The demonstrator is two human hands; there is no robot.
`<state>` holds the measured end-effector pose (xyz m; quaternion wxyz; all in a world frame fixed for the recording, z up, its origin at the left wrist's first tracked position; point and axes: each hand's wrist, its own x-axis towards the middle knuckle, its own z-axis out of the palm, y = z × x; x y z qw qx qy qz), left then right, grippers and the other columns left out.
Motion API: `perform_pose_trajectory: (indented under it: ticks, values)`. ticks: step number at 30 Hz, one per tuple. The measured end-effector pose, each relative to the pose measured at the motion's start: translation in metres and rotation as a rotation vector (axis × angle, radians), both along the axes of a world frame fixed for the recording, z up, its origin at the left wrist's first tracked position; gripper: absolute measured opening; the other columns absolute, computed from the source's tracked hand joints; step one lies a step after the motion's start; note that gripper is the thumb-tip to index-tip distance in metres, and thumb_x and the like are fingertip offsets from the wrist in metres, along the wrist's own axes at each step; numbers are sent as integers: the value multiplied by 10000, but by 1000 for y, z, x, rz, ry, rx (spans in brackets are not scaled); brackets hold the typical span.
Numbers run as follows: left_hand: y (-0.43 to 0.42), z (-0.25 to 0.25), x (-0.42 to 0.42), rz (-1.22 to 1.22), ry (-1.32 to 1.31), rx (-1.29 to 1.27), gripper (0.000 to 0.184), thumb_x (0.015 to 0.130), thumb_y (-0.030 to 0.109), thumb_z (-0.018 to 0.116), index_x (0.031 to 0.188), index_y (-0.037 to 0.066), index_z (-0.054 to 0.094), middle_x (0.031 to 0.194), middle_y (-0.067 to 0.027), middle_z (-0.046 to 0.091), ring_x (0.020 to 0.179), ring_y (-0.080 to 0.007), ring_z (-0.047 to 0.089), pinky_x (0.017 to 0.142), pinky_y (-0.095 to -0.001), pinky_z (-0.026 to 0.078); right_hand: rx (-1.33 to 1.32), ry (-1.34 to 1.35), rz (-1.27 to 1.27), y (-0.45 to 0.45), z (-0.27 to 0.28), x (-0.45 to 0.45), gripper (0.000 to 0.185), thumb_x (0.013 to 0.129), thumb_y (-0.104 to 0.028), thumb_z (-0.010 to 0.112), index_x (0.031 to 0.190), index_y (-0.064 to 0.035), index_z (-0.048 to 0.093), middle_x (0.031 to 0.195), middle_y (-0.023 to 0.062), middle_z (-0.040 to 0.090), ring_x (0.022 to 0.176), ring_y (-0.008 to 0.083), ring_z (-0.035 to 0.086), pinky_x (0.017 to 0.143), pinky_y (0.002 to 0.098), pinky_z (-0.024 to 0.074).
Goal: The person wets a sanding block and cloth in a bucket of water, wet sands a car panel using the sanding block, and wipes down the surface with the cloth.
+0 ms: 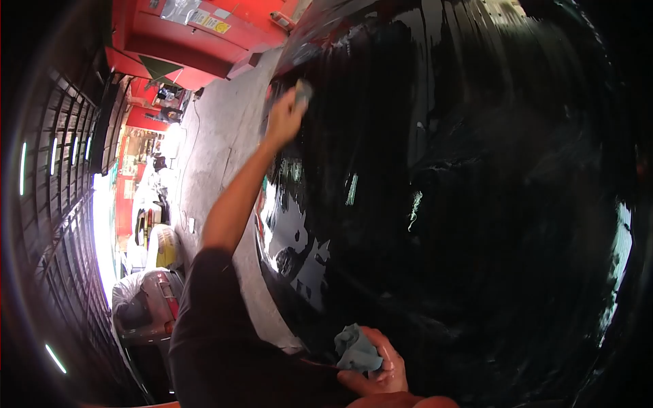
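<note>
A glossy black curved panel [476, 224], streaked with wet-looking smears and reflections, spreads over the middle and right. My left hand [287, 117] is stretched out to the panel's upper left edge, its fingers closed on a small grey and yellowish pad [303, 95]. The pad lies against or very near the surface; the contact is too blurred to tell. Close to my body at the bottom, my right hand [381, 367] grips a crumpled grey-blue cloth [357, 349], with the thumb below it and the fingers around its right side.
Red cabinets or equipment [197, 37] stand at the upper left. Grey concrete floor [218, 129] runs beside the panel. A vehicle partly under plastic [146, 306] is at the lower left, near a yellow-and-white object [165, 246]. Dark roof framing fills the far left.
</note>
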<state>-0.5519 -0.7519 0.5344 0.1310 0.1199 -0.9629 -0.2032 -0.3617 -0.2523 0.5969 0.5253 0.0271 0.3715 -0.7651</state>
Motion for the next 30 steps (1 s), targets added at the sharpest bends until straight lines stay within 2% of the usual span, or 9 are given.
perform_pose_trajectory:
  ticks: [2,4,8,10,13,16,21,26,30]
  values:
    - [-27,-5,-70,172,30,-141,272,956,257,625,1100,31,670,976,-221,711,916,-369,700,778,-433,513,39,91,78,-5,1,1,718,744,55,803,1396,-19,510,1244,89,596,1203,184,585,1057,372,444]
    - [-30,-12,-61,163,40,-50,272,967,244,613,1136,36,661,1048,-224,703,971,-385,689,813,-439,515,-85,215,-93,-7,7,-2,635,728,35,808,1320,-25,586,1217,106,631,1097,223,617,962,351,458]
    - [75,-12,122,-194,198,-221,466,925,39,615,1387,-7,575,1410,-232,580,1339,-394,526,1154,-456,371,-50,-8,-154,-3,13,-3,647,711,49,810,1314,-36,592,1231,105,622,1123,229,612,982,351,449]
    - [125,1,174,-85,23,-66,487,913,12,614,1398,12,573,1442,-230,552,1371,-374,500,1160,-454,366,-9,-122,-39,3,5,-7,705,739,56,801,1383,-25,528,1248,91,588,1189,185,587,1041,363,448]
    - [61,-13,55,-158,165,-119,469,932,96,635,1392,25,580,1440,-198,566,1355,-354,520,1140,-416,390,-61,5,-171,-2,6,1,669,695,56,819,1317,-43,591,1242,106,614,1159,234,603,1004,348,439]
    - [33,5,-110,21,41,-218,268,971,227,583,1157,44,644,1070,-205,685,1000,-352,681,841,-437,513,-76,201,-128,-5,-1,4,704,678,56,836,1329,-50,588,1257,116,612,1200,241,590,1011,360,442]
    - [125,10,50,-267,146,-176,524,846,89,685,1358,17,597,1395,-235,578,1346,-420,499,1145,-484,384,-93,17,-51,3,3,-9,716,719,75,796,1379,-23,535,1254,96,585,1183,192,585,1025,359,453]
    - [159,8,93,-418,121,-207,537,854,92,691,1382,65,589,1450,-216,537,1363,-405,487,1148,-492,387,-96,95,-74,11,-8,2,714,750,8,842,1396,-18,540,1293,135,592,1214,234,588,1015,353,475]
    - [103,17,-135,-202,191,-122,267,921,256,616,1050,25,647,1030,-222,664,955,-416,651,804,-477,525,-142,144,-22,4,-3,8,731,741,-13,859,1397,-12,536,1362,171,567,1260,257,572,1025,358,471]
